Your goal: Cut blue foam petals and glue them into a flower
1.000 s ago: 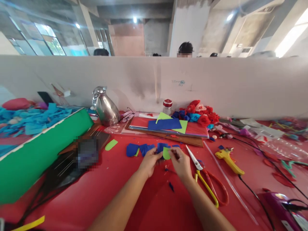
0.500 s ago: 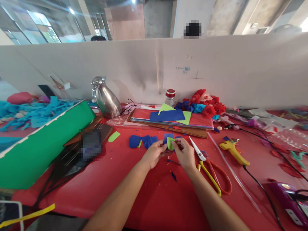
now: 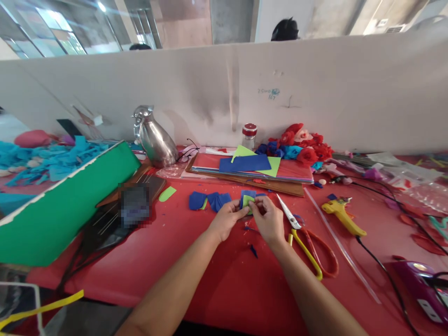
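My left hand (image 3: 228, 218) and my right hand (image 3: 270, 217) meet over the middle of the table, fingertips pinched. Between them is a small light green piece (image 3: 248, 200) of paper or thin felt, lying against a blue piece (image 3: 248, 192). Fingers cover the lower part of both. Just left of my hands lie crinkled blue pieces (image 3: 219, 201), and another blue piece (image 3: 197, 200) has a green edge showing. Farther left rests a loose green rounded piece (image 3: 167, 194). Scissors (image 3: 304, 245) with red and yellow handles lie open beside my right hand.
A yellow glue gun (image 3: 345, 217) with a black cord lies to the right, near a purple power box (image 3: 422, 291). Behind are stacked sheets (image 3: 294, 176), a lidded jar (image 3: 249, 139), fabric roses (image 3: 307, 156) and a steel jug (image 3: 156, 140). A green box wall (image 3: 70, 205) stands left.
The green piece, upright with a rounded top before, now sits lower and flatter against the blue piece. My fingers have shifted around it, and the whole view has tilted slightly.
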Tool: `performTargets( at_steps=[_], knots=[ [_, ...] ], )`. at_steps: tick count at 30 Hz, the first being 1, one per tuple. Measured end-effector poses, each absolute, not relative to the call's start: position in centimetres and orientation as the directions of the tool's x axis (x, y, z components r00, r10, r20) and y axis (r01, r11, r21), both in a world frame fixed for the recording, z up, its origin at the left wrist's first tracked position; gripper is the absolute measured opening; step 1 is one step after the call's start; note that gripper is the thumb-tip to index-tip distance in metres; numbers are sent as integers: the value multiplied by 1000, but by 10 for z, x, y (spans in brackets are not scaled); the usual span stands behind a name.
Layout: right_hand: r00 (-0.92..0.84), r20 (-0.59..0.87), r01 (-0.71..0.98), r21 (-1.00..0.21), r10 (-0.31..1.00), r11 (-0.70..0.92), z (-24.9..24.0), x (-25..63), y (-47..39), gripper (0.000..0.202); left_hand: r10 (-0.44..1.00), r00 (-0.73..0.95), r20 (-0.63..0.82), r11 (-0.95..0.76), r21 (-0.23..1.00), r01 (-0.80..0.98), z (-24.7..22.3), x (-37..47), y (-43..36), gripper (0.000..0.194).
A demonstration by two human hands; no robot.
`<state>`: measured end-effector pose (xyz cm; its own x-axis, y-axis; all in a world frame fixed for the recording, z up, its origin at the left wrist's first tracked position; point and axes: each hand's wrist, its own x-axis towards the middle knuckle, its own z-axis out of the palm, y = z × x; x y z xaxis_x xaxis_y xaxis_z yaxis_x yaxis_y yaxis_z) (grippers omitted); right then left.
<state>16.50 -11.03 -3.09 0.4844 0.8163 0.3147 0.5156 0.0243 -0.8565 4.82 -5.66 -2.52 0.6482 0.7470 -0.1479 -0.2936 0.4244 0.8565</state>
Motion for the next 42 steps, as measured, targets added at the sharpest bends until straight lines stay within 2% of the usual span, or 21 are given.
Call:
performTargets(
  at_steps=[11,15,20,22,27,30,34,37,42],
  knots=[
    [482,301,464,-884,823,52,-32,159,-110,18,802,584,-123,334,903,-269,-25,50,-57,41],
    [483,290,496,-868,826,14,-31,161,-111,20,790,599,-133,343,905,-252,-26,49,-56,42],
    [512,414,577,-815,752,56,-25,167,-112,30,753,637,-166,344,925,-165,-25,45,-54,44],
    [486,402,542,-835,776,93,-24,170,-111,33,743,654,-142,314,937,-154,-25,45,-53,44],
    [429,322,433,-893,844,120,-26,171,-109,26,732,674,-96,238,964,-121,-25,44,-53,37],
    [462,312,430,-898,830,98,-29,171,-108,26,780,610,-143,250,964,-94,-25,43,-53,32],
    [468,327,414,-902,821,123,-34,172,-107,25,850,495,-177,287,945,-155,-24,41,-50,28],
    [432,347,414,-896,832,159,-35,173,-106,32,850,499,-171,282,947,-155,-24,40,-48,29],
    [407,344,415,-895,846,164,-35,174,-105,26,863,486,-141,227,966,-123,-23,40,-49,25]
  ],
)
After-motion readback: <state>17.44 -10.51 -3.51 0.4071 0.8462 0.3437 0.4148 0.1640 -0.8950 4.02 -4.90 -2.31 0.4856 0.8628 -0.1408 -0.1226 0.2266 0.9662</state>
